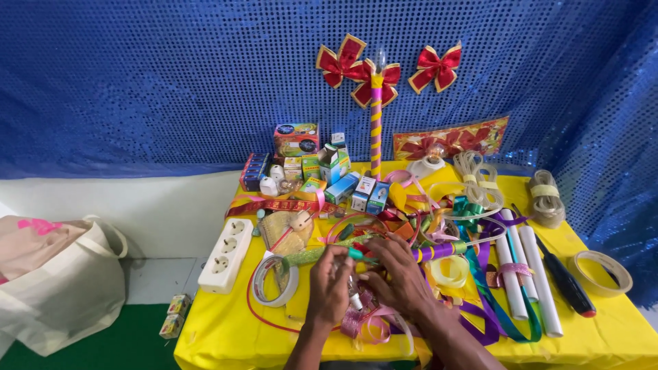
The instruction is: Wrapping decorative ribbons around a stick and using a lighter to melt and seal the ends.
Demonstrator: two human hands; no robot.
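My left hand (329, 284) was curled around a small light bulb (352, 291), fingers closed on it, its white base pointing down toward a heap of pink ribbon (370, 322) at the near edge of the yellow table (226, 336). My right hand (397, 274) sat just beside the left, fingers bent and pinching a thin green stick (322, 255) that lay slanted across the table; how firmly I pinched it I could not tell. The bulb was between my two hands, just above the tabletop.

To the left of my hands lay a roll of clear tape (274, 281), and beyond it a white power strip (226, 255) hanging partly over the table's left edge. To the right lay a second, yellowish tape roll (449, 270), long strands of purple and green ribbon (493, 301), three white tubes (538, 281) side by side, a screwdriver with a black and red handle (565, 281), and another tape roll (603, 273) near the far right edge. Coils of pale cord (546, 195) sat farther back.

At the back stood small coloured boxes (322, 168) and an upright stick wrapped in pink and yellow (375, 127). Red bows (436, 67) were pinned on the blue sequin backdrop (137, 82). A white cloth bag (62, 281) lay on the floor at left.
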